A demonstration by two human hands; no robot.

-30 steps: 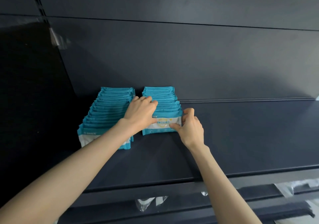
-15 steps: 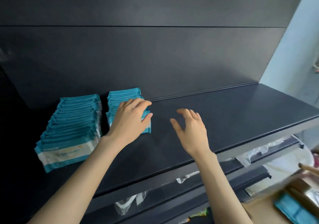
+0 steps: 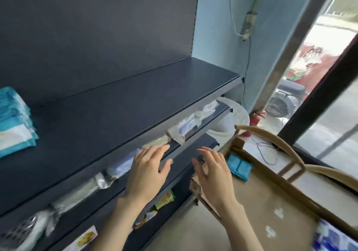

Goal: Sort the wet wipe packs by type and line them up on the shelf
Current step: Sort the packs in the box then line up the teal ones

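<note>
Your L hand & R hand: both empty, fingers spread, in front of shelf; teal wipe packs lined up far left on shelf; more packs in cardboard box at right.

Empty, open hands between shelf and cardboard box.

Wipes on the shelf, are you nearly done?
Partly. Teal packs stand lined up at the shelf's left end. Both hands, left and right, are empty, near the box. Two packs in the box remain.
</note>
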